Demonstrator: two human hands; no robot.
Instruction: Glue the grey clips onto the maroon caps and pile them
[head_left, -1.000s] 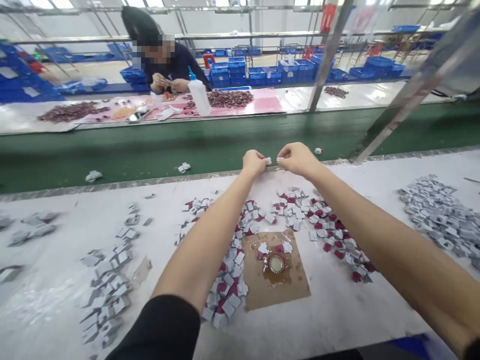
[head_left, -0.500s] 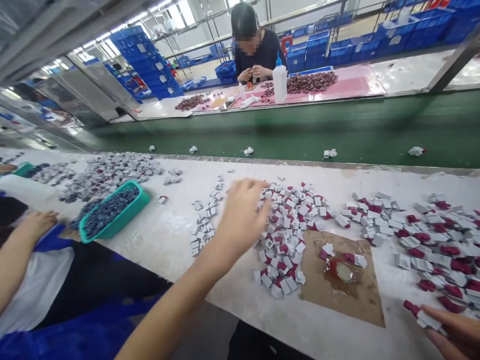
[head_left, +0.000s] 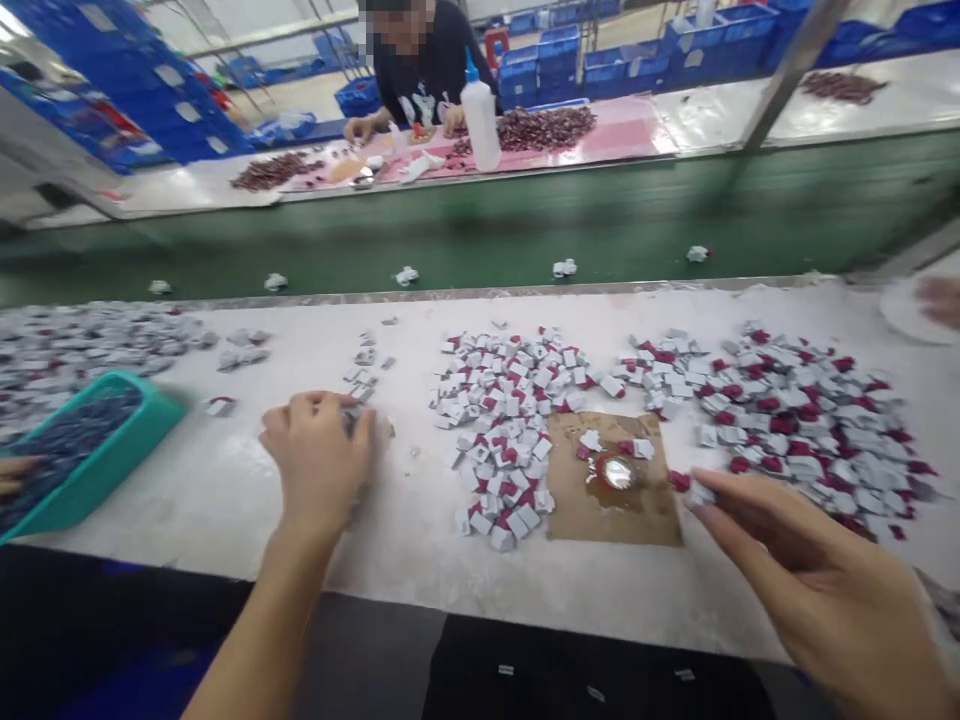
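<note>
My right hand (head_left: pixel 810 570) pinches a small grey-white and dark red piece (head_left: pixel 699 492) between thumb and fingertips, just right of a brown cardboard square (head_left: pixel 615 525). A puddle of amber liquid (head_left: pixel 616 492) lies on the cardboard, with two more grey-and-red pieces (head_left: pixel 634 448) beside it. My left hand (head_left: pixel 319 455) is low over the table, its fingers curled round small grey pieces (head_left: pixel 350 418) at the near end of a loose row. The palm hides most of what it grips. Between my hands lies a heap of grey-and-red pieces (head_left: pixel 502 440).
More grey-and-red pieces (head_left: pixel 795 410) are heaped on the right. A teal basket (head_left: pixel 154 415) of dark pieces stands left, with another person's hand (head_left: pixel 15 475) at it. Beyond the green belt (head_left: pixel 480 235), bearing several pieces, a co-worker (head_left: pixel 427 70) sits near a white bottle (head_left: pixel 480 125).
My view has swung right and down. My left hand has left the middle heap for the grey row and its fingers have curled. My right hand has brought its piece near the cardboard.
</note>
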